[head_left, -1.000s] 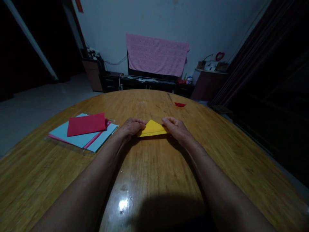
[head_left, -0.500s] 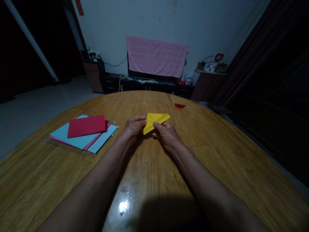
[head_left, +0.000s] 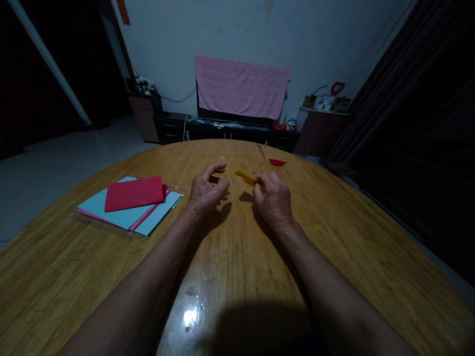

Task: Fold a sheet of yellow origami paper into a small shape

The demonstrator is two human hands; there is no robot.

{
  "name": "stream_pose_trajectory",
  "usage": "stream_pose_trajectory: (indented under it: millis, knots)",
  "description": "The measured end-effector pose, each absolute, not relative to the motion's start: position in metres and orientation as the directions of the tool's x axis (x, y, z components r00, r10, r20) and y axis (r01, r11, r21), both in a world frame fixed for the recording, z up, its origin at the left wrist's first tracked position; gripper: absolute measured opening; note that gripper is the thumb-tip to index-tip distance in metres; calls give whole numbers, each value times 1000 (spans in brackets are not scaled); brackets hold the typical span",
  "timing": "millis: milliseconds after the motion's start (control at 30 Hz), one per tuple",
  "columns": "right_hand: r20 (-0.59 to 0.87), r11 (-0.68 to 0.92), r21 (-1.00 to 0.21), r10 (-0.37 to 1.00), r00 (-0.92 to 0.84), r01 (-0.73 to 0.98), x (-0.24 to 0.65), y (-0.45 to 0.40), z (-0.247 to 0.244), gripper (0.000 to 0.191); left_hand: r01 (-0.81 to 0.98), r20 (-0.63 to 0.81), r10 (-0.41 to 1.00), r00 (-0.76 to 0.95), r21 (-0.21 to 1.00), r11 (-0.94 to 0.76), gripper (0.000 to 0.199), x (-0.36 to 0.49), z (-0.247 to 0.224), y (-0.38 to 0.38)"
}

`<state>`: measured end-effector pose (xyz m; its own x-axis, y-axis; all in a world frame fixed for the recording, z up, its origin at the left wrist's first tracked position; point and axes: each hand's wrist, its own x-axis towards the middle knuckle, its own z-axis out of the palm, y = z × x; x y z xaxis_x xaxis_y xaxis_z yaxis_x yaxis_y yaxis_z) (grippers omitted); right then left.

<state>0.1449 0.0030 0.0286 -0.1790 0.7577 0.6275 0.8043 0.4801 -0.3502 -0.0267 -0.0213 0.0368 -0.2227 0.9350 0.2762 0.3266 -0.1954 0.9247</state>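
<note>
My right hand (head_left: 273,200) grips the folded yellow paper (head_left: 245,177) between thumb and fingers, a little above the table. The paper is seen nearly edge-on and points left, and its right end is hidden by my fingers. To its left, my left hand (head_left: 208,190) is raised with thumb and fingers apart and nothing between them. A gap separates this hand from the paper.
On the left of the round wooden table (head_left: 222,257), a folded red paper (head_left: 134,193) lies on light blue sheets (head_left: 156,217) in clear plastic. A small red folded paper (head_left: 277,162) sits near the far edge. Beyond stands a cloth-covered screen (head_left: 243,89).
My left hand has let go of the yellow paper and opened. My right hand has moved slightly right and turned, tilting the paper from face-up to nearly edge-on.
</note>
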Motion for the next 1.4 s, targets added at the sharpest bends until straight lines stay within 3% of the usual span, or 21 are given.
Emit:
stream_pose_trajectory:
  millis: [67,167,267,433,533,867,1233,1400]
  knots:
    - [619,478,-186,735,-275,858,148,1,30,21,496,356,932,-59,821,-283,50,-26,34,-25]
    - [562,485,-49,736,-377,873,148,-2,27,16,669,445,883,149,612,-421,40,-25,26,-28]
    - [495,534,-9,737,-460,846,147,-4,23,13,763,432,871,234,474,-440,26,-26,19,-28]
    - [373,591,-19,753,-543,806,147,-7,22,15,860,256,932,258,379,-342,18,-29,17,-29]
    - [284,616,-58,765,-579,785,148,-7,24,15,864,169,947,274,389,-320,18,-30,19,-31]
    - [57,562,-365,809,-585,742,169,-3,33,14,788,6,932,362,532,-309,15,-24,33,-36]
    - [-22,496,-496,814,-581,713,177,-1,37,15,682,-46,938,342,699,-214,21,-30,34,-36]
    - [-12,503,-474,817,-576,723,183,2,34,15,692,-135,945,298,713,-116,23,-27,39,-37]
